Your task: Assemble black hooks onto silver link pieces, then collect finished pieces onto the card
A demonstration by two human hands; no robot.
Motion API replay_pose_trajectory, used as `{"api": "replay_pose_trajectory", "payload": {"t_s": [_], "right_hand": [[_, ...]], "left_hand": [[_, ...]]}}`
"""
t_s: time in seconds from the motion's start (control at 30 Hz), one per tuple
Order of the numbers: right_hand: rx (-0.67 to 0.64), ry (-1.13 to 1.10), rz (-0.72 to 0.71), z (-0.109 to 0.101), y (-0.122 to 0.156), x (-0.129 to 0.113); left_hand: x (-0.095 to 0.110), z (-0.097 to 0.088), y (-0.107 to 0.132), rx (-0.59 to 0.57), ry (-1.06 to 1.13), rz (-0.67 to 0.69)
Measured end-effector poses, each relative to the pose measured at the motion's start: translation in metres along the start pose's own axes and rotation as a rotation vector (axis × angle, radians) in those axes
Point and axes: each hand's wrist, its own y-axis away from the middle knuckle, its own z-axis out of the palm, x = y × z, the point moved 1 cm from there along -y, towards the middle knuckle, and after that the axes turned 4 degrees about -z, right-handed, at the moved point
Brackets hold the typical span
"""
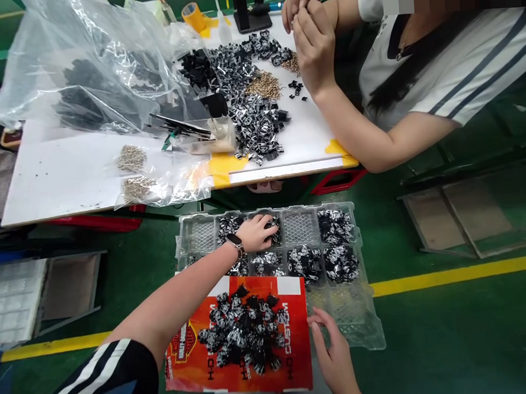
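Head view, logged from left to right. On the white board point(57, 180) we note a clear plastic bag point(81, 65) over dark parts, with two small bags of brass-coloured parts point(132, 158) near its front edge. Below the board, the person's left hand point(255, 233) lies curved over black-and-silver pieces point(269, 223) in an upper compartment of a clear divided tray point(264, 210), the smartwatch point(234, 243) showing at the wrist; we cannot tell whether the fingers have closed on any piece. More of these pieces fill other compartments, while a loose pile point(242, 335) sits on a red printed card point(293, 338) lying over the tray's near edge. The right hand point(332, 350) is well apart from the left, open, its fingers point(314, 319) just beside the card's right edge and above the tray's clear corner (contact is hard to judge from up here). Across the board, a heap of the same pieces point(256, 126) lies beside loose brass-coloured parts point(263, 85). At top right, a co-worker's hands point(310, 33) are held together, pinching something too small for us to make out.
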Motion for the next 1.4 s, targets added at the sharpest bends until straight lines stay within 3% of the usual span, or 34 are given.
{"api": "replay_pose_trajectory", "payload": {"t_s": [0.63, 0.9, 1.23, 1.4], "right_hand": [[0.038, 0.045, -0.083, 0.008, 0.001, -0.01], [0.045, 0.089, -0.132, 0.012, -0.001, -0.021], [0.049, 0.202, -0.239, 0.023, -0.012, -0.038], [0.028, 0.263, -0.299, 0.022, -0.033, -0.049]], "left_hand": [[0.004, -0.001, -0.007, 0.087, 0.054, -0.003], [0.005, -0.011, -0.006, 0.133, 0.106, -0.038], [0.006, -0.012, 0.012, 0.268, 0.211, -0.052], [0.004, -0.026, 0.032, 0.411, 0.323, -0.165]]}}
